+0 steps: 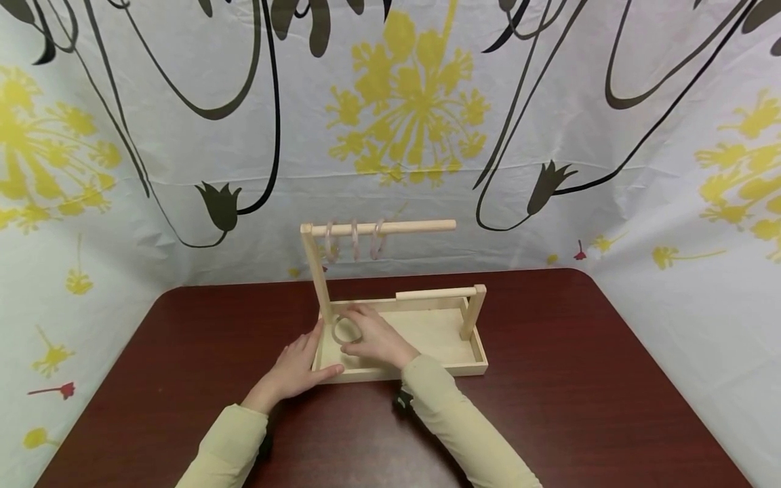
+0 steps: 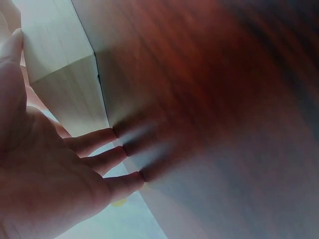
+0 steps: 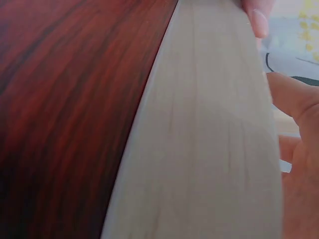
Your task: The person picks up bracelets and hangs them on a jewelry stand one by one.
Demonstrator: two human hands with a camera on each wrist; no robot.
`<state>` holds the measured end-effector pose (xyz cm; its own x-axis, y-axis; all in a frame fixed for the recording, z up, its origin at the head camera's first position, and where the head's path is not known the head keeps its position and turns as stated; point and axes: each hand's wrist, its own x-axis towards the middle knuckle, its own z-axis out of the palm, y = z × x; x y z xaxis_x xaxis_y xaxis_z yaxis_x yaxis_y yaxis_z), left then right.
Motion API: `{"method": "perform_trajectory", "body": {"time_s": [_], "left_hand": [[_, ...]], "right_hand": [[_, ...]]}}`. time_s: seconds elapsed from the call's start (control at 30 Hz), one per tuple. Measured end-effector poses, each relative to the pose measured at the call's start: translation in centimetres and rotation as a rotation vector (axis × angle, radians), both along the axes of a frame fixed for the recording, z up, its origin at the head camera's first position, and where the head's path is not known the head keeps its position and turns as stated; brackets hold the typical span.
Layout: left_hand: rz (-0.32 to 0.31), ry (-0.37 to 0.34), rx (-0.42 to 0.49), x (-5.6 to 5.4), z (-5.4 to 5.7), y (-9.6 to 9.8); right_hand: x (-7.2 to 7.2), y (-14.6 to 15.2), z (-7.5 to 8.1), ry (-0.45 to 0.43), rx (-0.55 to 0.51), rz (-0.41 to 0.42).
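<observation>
A light wooden rack has a shallow tray (image 1: 427, 369) as its base, with a tall post and a long upper rod (image 1: 421, 226) at its left end. Three pale, translucent rings (image 1: 355, 240) hang on that rod. Inside the tray's left part, my right hand (image 1: 381, 339) pinches another ring (image 1: 335, 332) between thumb and fingers. My left hand (image 1: 291, 369) rests at the tray's front left corner, thumb over the front edge and fingers stretched along the left side. The left wrist view shows several fingertips (image 2: 130, 180) at the dark tabletop. The ring is hidden in the right wrist view.
A shorter, lower rod (image 1: 436, 293) on a post (image 1: 472, 313) stands at the tray's right end, pointing left. The dark red-brown table (image 1: 586, 393) lies around the rack. Patterned cloth (image 1: 415, 156) hangs behind the table and along both sides.
</observation>
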<state>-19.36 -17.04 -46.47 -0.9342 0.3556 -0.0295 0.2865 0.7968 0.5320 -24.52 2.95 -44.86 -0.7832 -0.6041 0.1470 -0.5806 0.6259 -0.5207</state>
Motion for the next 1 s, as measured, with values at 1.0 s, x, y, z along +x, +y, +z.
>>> {"method": "perform_trajectory", "body": {"time_s": [1.0], "left_hand": [[-0.003, 0.007, -0.007, 0.2, 0.3, -0.1]], "right_hand": [[-0.8, -0.9, -1.4, -0.128, 0.121, -0.067]]}}
